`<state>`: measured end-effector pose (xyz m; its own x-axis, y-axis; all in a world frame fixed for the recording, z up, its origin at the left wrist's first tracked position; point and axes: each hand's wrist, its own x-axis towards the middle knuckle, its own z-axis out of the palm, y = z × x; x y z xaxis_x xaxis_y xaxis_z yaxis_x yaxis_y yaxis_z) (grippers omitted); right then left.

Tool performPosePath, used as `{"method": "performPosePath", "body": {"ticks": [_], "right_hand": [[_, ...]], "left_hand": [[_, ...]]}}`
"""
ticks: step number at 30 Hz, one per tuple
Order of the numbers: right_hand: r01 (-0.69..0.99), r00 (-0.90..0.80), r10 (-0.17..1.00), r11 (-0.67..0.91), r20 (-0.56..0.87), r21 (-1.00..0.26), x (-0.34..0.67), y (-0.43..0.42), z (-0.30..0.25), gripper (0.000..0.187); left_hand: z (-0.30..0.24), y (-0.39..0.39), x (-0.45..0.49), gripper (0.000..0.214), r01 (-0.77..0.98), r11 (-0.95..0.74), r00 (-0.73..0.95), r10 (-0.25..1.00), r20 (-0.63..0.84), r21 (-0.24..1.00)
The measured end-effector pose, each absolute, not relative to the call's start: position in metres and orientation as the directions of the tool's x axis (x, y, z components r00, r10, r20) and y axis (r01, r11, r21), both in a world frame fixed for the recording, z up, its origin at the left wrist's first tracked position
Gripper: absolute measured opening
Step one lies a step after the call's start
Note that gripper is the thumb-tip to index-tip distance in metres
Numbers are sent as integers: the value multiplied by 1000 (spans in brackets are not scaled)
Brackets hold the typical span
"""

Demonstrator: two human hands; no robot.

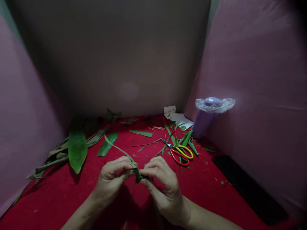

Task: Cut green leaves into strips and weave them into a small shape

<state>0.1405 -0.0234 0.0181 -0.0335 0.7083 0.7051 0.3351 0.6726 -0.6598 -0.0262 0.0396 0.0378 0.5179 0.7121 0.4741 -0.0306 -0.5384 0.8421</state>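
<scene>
Between my two hands is a small folded piece of green leaf (138, 175), held above the red cloth. My left hand (112, 177) pinches its left side, where a thin strip is looped around it. One pale green leaf strip (120, 149) runs from there up and to the left, and a thin strand hangs below. My right hand (163, 185) grips the folded leaf from the right, thumb and fingers closed on it. Scissors (178, 153) with one red and one yellow handle lie beyond my right hand, blades pointing up-left.
Dry and green leaves (78, 147) are heaped at the left. Leaf cuttings (174, 135) lie around the scissors. A purple bottle (203, 123) topped with clear plastic stands at the right, near white papers (181, 119). A long black object (247, 188) lies along the right wall.
</scene>
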Motion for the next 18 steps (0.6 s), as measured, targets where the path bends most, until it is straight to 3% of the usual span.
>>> {"method": "performPosePath", "body": {"ticks": [9, 13, 18], "right_hand": [[385, 1, 694, 664, 720, -641, 138, -22, 16, 17], [416, 37, 634, 693, 773, -589, 137, -20, 12, 19], [410, 2, 568, 750, 823, -519, 140, -20, 11, 29]], "left_hand": [[28, 37, -25, 15, 42, -694, 476, 646, 597, 718], [29, 32, -22, 16, 98, -739, 482, 621, 618, 666], [31, 28, -19, 15, 30, -689, 454, 655, 604, 724]]}}
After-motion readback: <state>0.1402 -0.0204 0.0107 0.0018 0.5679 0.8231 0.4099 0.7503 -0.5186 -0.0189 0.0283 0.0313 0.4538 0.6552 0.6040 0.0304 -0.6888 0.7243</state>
